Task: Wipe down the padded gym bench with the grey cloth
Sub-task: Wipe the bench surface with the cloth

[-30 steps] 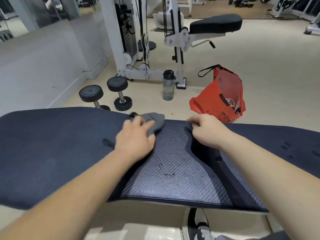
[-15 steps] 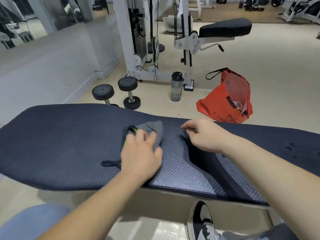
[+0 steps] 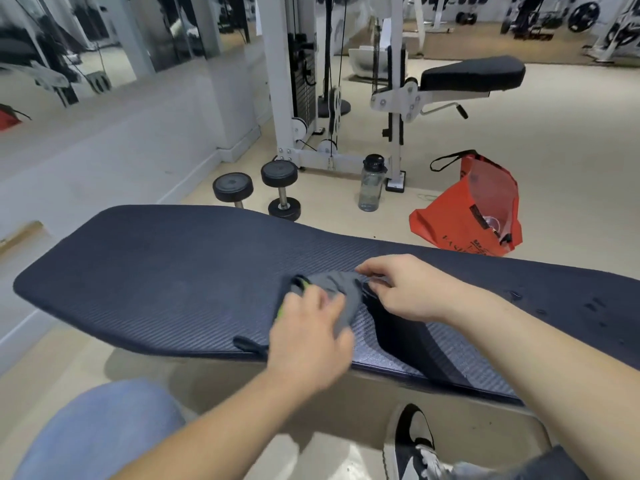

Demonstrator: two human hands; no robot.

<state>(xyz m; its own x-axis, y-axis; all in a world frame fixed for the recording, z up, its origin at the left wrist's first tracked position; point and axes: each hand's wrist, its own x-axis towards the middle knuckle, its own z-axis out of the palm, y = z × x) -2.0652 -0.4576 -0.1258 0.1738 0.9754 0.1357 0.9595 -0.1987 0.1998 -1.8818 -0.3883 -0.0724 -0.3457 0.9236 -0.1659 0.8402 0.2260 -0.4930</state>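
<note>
The crumpled grey cloth point(image 3: 334, 289) lay on the dark ribbed padded bench point(image 3: 166, 271), pressed flat by the left hand point(image 3: 308, 344); the right hand point(image 3: 405, 289) pinched its edge. Overlapping strokes were advisable.

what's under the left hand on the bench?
The grey cloth, pressed onto the padded bench by the left hand. Its far part and a yellow-green edge stick out; the rest is covered. The right hand touches its far corner.

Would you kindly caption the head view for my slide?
Left hand presses grey cloth on padded bench; right hand alongside.
</note>
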